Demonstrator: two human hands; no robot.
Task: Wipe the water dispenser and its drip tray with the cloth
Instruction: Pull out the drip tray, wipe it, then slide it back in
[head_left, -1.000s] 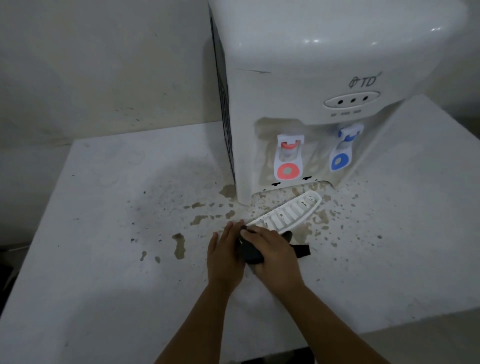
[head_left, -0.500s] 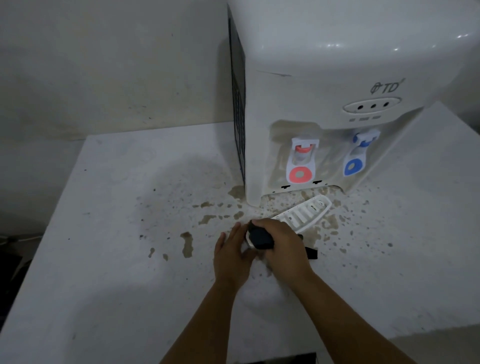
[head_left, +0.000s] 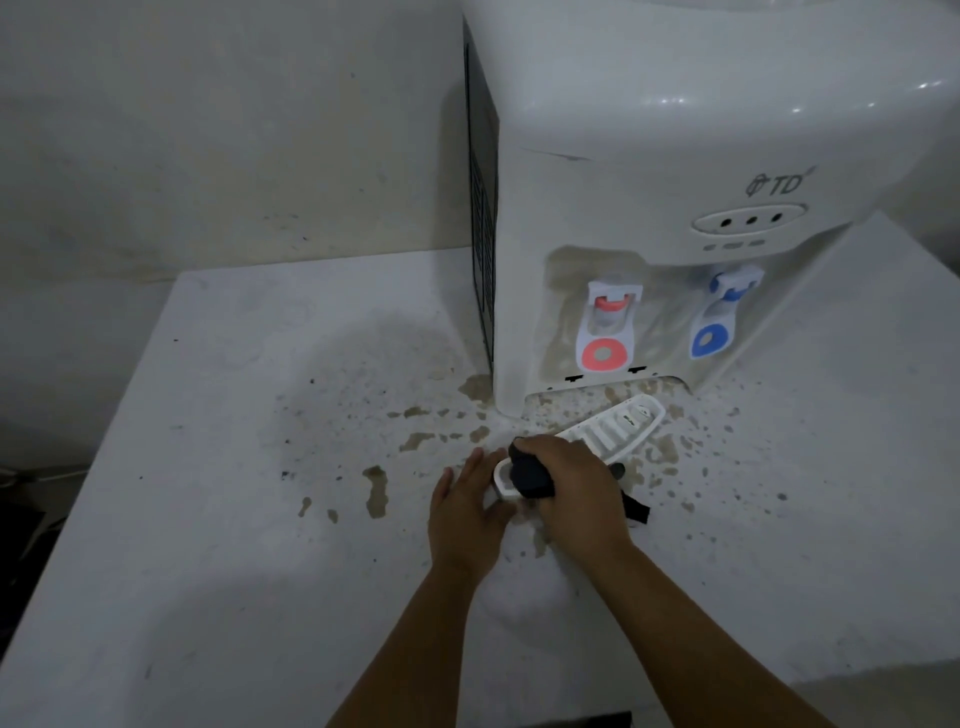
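White slatted plastic: drip tray (head_left: 608, 434), out of its slot, lying askew on the table (head_left: 208, 519) at six o'clock of the water dispenser (head_left: 649, 208). Right hand (head_left: 576, 483) clenches the dark cloth (head_left: 530, 470) on the tray's near end; left hand (head_left: 465, 506), fingers straight, braces at nine o'clock. Risk: the light tray skids through brown puddles (head_left: 376, 491), spreading grime.

Both forearms reach forward, converging. The left hand (head_left: 467, 506) lies flat with fingers straight; the right hand (head_left: 576, 486) is curled, knuckles up, gripping.
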